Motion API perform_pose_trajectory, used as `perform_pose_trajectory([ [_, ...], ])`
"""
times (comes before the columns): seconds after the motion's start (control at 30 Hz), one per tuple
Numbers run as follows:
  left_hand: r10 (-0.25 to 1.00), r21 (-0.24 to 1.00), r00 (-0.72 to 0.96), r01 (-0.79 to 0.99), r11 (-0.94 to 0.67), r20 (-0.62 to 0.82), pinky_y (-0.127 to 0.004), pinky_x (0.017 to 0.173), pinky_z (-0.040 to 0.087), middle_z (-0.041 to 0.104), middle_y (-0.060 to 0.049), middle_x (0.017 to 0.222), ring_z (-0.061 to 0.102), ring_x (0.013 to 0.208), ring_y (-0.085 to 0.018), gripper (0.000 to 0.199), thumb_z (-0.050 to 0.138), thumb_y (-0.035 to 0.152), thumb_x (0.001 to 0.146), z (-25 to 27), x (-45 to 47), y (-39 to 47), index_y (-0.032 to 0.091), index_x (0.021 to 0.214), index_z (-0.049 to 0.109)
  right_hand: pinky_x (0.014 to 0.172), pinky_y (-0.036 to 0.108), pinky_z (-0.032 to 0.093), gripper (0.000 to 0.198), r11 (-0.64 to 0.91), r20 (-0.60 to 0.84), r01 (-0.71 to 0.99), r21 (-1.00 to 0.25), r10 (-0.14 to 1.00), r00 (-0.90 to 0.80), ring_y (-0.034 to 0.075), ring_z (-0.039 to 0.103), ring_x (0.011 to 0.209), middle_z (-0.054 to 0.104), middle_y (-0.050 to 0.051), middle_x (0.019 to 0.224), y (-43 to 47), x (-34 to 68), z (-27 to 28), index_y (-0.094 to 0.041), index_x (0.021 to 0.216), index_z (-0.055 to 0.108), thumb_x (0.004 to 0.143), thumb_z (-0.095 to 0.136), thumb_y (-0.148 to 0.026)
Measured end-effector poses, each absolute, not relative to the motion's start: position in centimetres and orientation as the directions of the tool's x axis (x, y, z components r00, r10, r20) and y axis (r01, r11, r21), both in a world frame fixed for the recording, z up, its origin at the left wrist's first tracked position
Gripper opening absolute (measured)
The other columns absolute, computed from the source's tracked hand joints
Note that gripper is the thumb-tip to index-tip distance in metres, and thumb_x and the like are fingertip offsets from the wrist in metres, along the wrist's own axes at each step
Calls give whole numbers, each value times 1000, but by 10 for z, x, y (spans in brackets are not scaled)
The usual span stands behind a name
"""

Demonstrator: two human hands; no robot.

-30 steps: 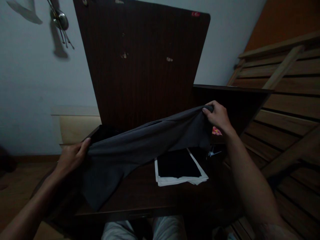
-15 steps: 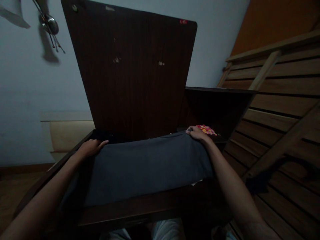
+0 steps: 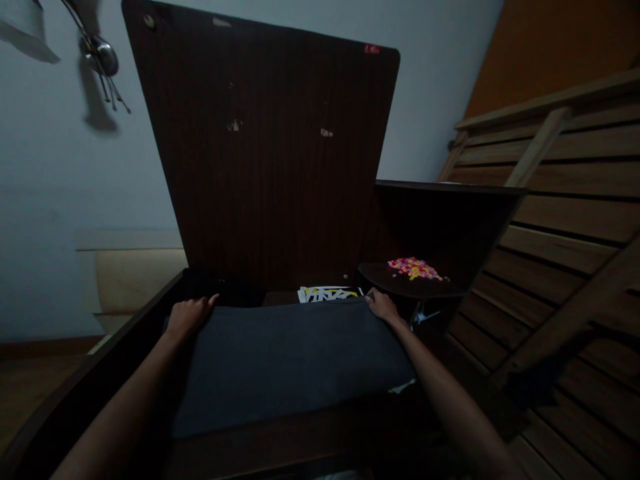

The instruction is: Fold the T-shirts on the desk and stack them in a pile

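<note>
A dark grey piece of folded fabric (image 3: pixel 295 370) is stretched out in front of me over the dark wooden desk compartment (image 3: pixel 280 437); what kind of garment or cloth it is, I cannot tell. At its far left corner my left hand (image 3: pixel 189 317) grips the edge, thumb pointing inward. The far right corner is pinched by my right hand (image 3: pixel 384 308). Between the hands the far edge runs nearly straight. Just beyond it shows a printed paper (image 3: pixel 330 293) in white, black and yellow, partly hidden by the fabric.
Behind stands a raised dark wooden lid (image 3: pixel 270 153) against the wall. To the right, a shelf (image 3: pixel 375 273) bears a heap of pink, red and yellow small pieces (image 3: pixel 415 268). Wooden slats (image 3: pixel 560 240) lean farther right. A metal wall lamp (image 3: pixel 100 57) hangs upper left.
The fabric and both hands now sit lower in the view, with the far edge nearer me. The printed paper and more of the right shelf have come into sight. Both hands keep their grip.
</note>
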State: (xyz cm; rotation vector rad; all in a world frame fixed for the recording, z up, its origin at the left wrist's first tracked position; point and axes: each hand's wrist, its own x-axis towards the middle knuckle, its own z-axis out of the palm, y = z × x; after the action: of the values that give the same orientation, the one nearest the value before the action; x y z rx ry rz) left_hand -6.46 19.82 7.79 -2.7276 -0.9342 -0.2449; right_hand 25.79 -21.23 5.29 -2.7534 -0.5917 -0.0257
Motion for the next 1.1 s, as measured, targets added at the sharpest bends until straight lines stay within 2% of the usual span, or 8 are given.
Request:
perform_pose_trajectory([
  [0.1,526,-180,772,610,-772,357,-37,66,46,72,-22,84,68,78,-34,58,25,43,96,62,-66,208,8,86,71,78,32,46,29,-886,93,404,-227,394,915,27,65,103,68,14,113,-211,250,45,-19,116,59,97,41,-31],
  [0.23,318,-212,742,522,-826,590,-36,68,44,69,-18,79,64,79,-29,45,32,33,95,58,-63,204,13,77,67,90,40,43,33,-877,282,480,-18,456,844,31,57,113,63,22,119,-203,236,47,-9,117,61,96,38,-22],
  [0.3,217,-223,727,456,-861,651,-38,72,43,68,-17,81,61,82,-28,37,35,27,94,62,-54,184,15,79,66,99,42,39,35,-830,357,558,25,529,770,31,53,119,61,22,125,-189,223,51,-7,118,62,94,38,-16],
  [0.4,188,-165,737,378,-911,650,-41,78,44,68,-17,90,60,87,-28,33,37,26,93,62,-32,129,15,84,67,111,42,30,39,-703,378,709,-56,642,667,31,45,131,54,19,138,-154,190,55,-9,124,62,95,38,-21],
  [0.5,137,-77,769,235,-969,625,-45,97,41,64,-17,121,55,114,-29,35,37,31,95,44,-9,69,15,99,68,116,45,25,46,-498,328,838,-223,772,545,31,34,141,46,14,147,-117,150,50,-15,133,58,96,38,-32],
  [0.67,86,144,900,27,-989,426,-44,107,38,52,-15,143,47,133,-26,50,30,40,99,-1,5,44,14,134,54,119,48,21,49,-226,308,857,-463,866,395,31,25,144,40,7,150,-92,117,31,-25,138,55,93,41,-37],
  [0.87,60,185,978,23,-982,198,-46,117,25,41,-13,151,30,143,-24,60,23,49,99,-12,-12,97,15,145,43,120,48,15,52,-344,142,793,-503,872,468,30,21,146,35,4,153,-114,132,27,-30,138,54,91,43,-50],
  [1.1,96,29,936,92,-995,338,-50,118,21,42,-13,150,29,144,-27,59,27,47,97,-2,-50,151,15,144,44,120,46,4,64,-578,-18,777,-250,805,594,22,7,149,14,6,161,-157,170,24,-20,153,27,98,20,-52],
])
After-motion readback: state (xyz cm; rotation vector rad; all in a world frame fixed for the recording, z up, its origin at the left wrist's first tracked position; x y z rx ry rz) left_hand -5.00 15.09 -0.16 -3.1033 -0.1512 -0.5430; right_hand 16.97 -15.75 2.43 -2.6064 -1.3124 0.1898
